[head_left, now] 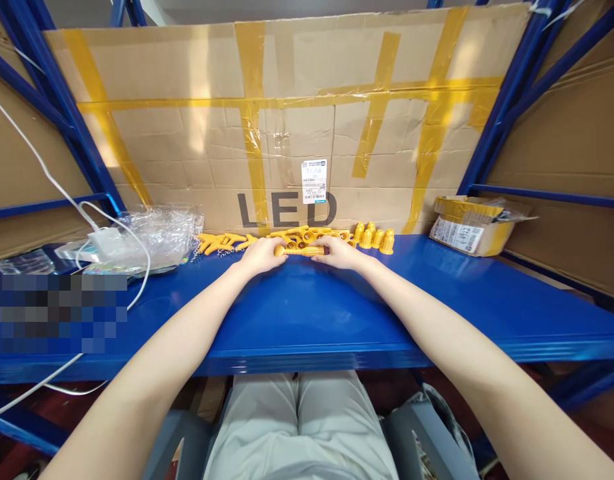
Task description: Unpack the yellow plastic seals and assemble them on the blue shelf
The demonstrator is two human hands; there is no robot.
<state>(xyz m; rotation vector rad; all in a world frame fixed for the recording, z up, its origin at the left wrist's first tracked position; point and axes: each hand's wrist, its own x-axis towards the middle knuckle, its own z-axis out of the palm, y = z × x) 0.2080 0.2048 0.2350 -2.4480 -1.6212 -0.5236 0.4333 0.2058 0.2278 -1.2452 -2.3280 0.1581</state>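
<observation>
My left hand (261,256) and my right hand (341,254) are close together at the back of the blue shelf table. Between them lies a ribbed yellow plastic piece (307,251), level, with the fingers of each hand closed around one end. Just behind it is a heap of yellow plastic parts (307,233), some with round open ends, partly hidden by my hands. Left of my left hand lie several yellow pronged pieces (221,243) with thin dark spiral ends. Several yellow cup-shaped parts (371,237) stand upright to the right of my right hand.
A taped cardboard sheet (177,167) marked LED walls off the back. At left lie clear plastic bags (161,233), a white adapter (107,241) with white cables, and a pixelated area. A small open carton (471,227) sits at right. Blue posts frame the blue table (317,320).
</observation>
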